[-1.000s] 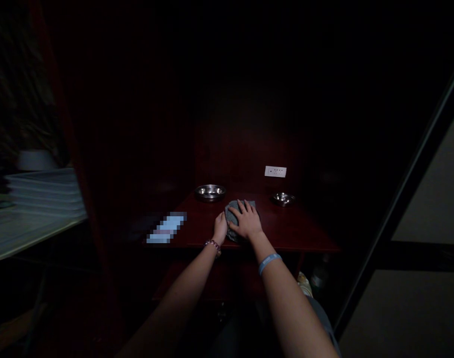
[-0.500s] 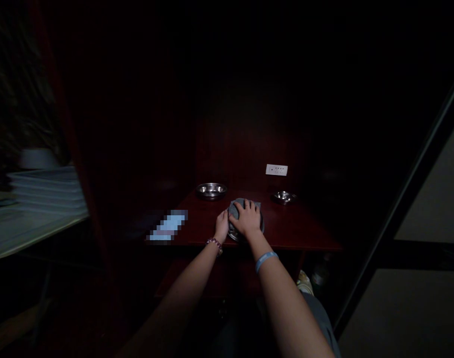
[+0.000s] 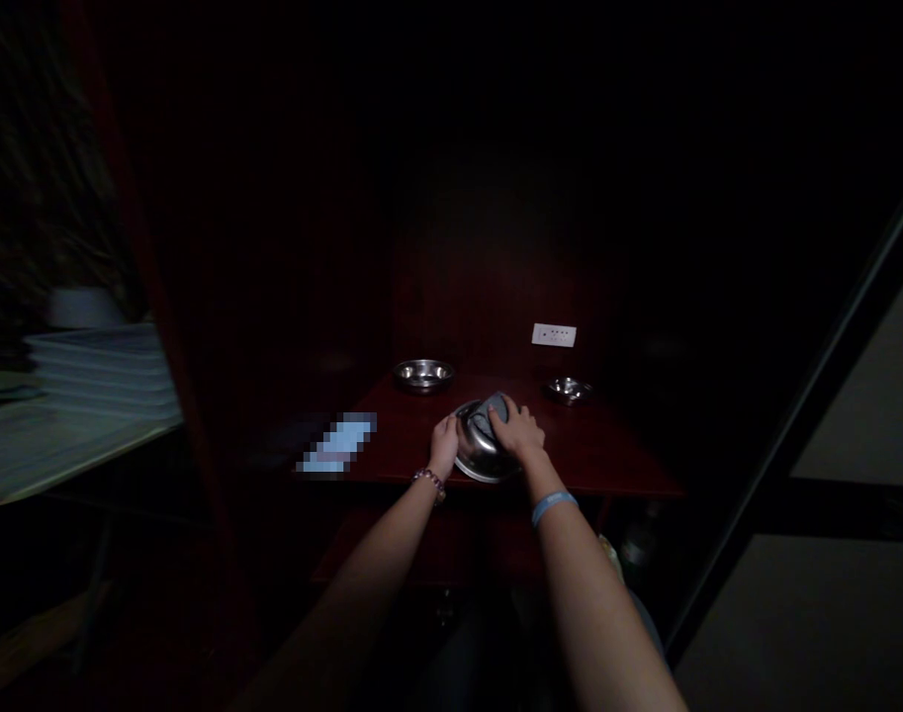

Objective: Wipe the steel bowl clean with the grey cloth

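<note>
A shiny metal bowl [image 3: 478, 450] is tilted bottom-up above the front of the dark red shelf [image 3: 599, 460]. My left hand [image 3: 443, 448] grips its rim on the left, fingers closed around the edge. A grey cloth [image 3: 494, 412] lies against the outside of the bowl. Over it, my right hand [image 3: 520, 430] presses the cloth to the metal, with the fingers bent around it. Part of the cloth is hidden beneath that hand.
Behind, a metal bowl [image 3: 423, 376] stands left and a smaller one [image 3: 568, 391] right, below a white wall socket [image 3: 554, 335]. A pixelated bright patch [image 3: 339, 445] lies front left. Stacked pale trays [image 3: 106, 381] sit on a table at far left; a bottle [image 3: 639, 544] stands under the shelf.
My right hand has moved to the right with the cloth, across the bowl's outside. More of the bowl's shiny surface now shows, while my left hand stays on the rim.
</note>
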`<state>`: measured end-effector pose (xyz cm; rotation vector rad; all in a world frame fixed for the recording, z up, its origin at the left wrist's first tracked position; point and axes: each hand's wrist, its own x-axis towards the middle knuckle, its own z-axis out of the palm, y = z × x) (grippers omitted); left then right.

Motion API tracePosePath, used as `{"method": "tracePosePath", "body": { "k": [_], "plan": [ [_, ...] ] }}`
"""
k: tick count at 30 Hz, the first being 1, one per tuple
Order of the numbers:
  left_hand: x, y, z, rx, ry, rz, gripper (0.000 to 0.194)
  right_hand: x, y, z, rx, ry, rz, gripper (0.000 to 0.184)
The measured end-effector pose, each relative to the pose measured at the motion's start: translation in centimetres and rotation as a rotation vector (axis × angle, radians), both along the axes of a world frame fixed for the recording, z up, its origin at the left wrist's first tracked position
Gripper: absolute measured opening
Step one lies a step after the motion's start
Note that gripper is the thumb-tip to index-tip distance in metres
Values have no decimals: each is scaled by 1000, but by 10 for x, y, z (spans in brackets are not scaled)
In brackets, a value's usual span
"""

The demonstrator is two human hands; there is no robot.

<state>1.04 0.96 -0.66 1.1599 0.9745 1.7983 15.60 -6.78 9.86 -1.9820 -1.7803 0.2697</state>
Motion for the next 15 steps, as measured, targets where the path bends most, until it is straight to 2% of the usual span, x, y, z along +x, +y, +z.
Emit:
{"method": "tracePosePath", "body": {
  "k": [6,15],
  "plan": [
    [-1,6,-4,-35,28,38,29,29,5,-8,-88,58,31,74],
    [-2,10,-7,-27,44,40,30,45,9,-13,-85,101,23,70]
  ]
}}
